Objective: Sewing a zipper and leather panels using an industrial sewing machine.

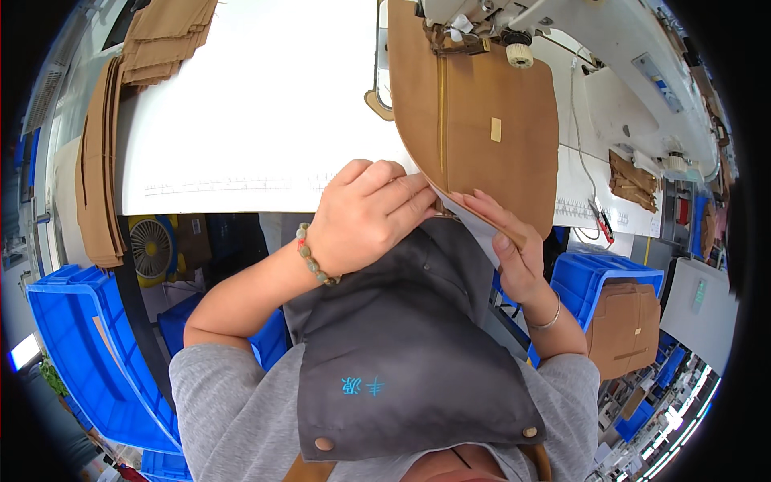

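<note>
A large brown panel (514, 165) with rounded corners lies on the white table, its far end beneath the head of a sewing machine (482, 28). A zipper (442, 120) runs lengthwise down it, and a small pale tag (495, 129) sits beside the zipper. The near edge is lifted and bent, so some of its whitish underside shows. My left hand (365, 210) is closed at the near left edge, fingers curled; the fingertips are partly hidden. My right hand (514, 245) grips the raised near edge between thumb and fingers.
Stacked brown pieces (100, 169) hang over the table's left edge, with more brown pieces (165, 40) behind. Blue crates stand at left (96, 345) and right (594, 273); brown panels (622, 329) lean on the right one. Small brown scraps (633, 181) lie far right. A fan (152, 247) is under the table.
</note>
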Tool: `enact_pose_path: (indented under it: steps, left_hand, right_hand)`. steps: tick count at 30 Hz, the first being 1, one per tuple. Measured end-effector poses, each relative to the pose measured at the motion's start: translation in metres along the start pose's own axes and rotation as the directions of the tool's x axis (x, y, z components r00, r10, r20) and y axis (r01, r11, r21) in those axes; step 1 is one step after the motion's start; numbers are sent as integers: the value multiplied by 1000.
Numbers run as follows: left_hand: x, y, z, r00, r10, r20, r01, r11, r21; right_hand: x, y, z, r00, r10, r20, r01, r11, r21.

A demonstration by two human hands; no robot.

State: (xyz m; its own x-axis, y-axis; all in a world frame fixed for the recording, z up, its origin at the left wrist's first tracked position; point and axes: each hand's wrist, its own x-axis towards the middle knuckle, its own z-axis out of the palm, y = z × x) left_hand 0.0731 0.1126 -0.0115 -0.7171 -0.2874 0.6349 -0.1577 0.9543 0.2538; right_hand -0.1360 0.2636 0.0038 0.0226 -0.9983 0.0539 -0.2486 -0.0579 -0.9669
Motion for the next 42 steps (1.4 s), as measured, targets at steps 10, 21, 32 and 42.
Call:
enact_pose_path:
  steps: [10,21,32,42]
  left_hand:
    - [1,14,-5,985,121,126,-134,986,103]
    - [15,44,-2,930,166,328,-288,885,367]
    - [12,41,-1,937,161,310,-265,906,329]
    - [10,36,1,947,172,273,-240,940,241]
  right_hand:
    - [-1,-1,-9,989,-77,130,106,965,-239]
    - [12,31,-126,861,433,-267,-237,805,544]
    - [9,43,-82,971,76,-225,-125,969,-214]
    - [57,40,-85,953,114,-280,-147,984,-100]
